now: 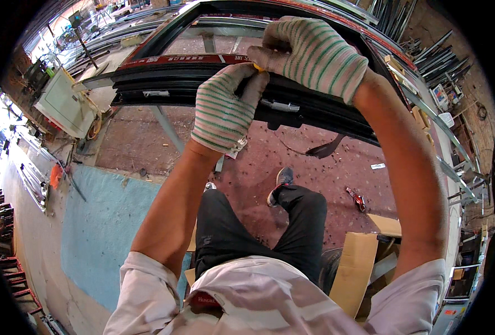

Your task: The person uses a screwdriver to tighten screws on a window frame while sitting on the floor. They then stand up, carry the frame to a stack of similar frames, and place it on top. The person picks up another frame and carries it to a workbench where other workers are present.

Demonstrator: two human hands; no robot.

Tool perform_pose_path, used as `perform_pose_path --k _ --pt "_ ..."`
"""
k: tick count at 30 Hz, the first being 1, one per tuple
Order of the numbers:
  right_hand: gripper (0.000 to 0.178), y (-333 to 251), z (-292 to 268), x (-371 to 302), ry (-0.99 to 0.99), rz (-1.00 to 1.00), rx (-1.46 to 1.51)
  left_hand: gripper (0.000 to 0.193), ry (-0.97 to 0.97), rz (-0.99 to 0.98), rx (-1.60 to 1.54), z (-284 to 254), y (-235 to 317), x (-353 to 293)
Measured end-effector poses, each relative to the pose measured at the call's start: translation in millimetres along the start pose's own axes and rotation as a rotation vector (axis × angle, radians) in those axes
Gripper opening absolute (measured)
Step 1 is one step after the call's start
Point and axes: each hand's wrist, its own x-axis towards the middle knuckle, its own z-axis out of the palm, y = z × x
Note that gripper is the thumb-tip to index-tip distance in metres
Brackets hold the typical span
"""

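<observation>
Both my hands wear white work gloves with green stripes, and they meet over the near rail of a black metal window or door frame (163, 82). A small yellow piece (258, 67) shows between their fingertips; its kind is too small to make out. My left hand (229, 104) pinches at it from below, thumb and forefinger together. From above, my right hand (317, 56) has its thumb and curled fingers closed at the same piece. Red printed film (197, 58) runs along the rail. Silver metal fittings (281, 105) sit on its near side.
Under the frame is a reddish floor, with a red-handled tool (356, 199) lying on it. An open cardboard box (354, 268) stands by my right leg. Blue sheeting (105, 223) lies at left, near a pale metal cabinet (66, 106). Metal profiles (434, 53) are stacked at far right.
</observation>
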Motion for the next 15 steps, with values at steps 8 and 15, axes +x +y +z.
perform_pose_path --k 8,15 --pt "0.045 -22.2 -5.9 6.4 -0.112 0.292 -0.162 0.018 -0.002 -0.086 -0.089 6.0 14.3 1.7" --pt "0.032 7.5 -10.5 -9.5 -0.237 -0.038 0.19 0.018 -0.02 -0.061 -0.068 2.9 8.4 2.5"
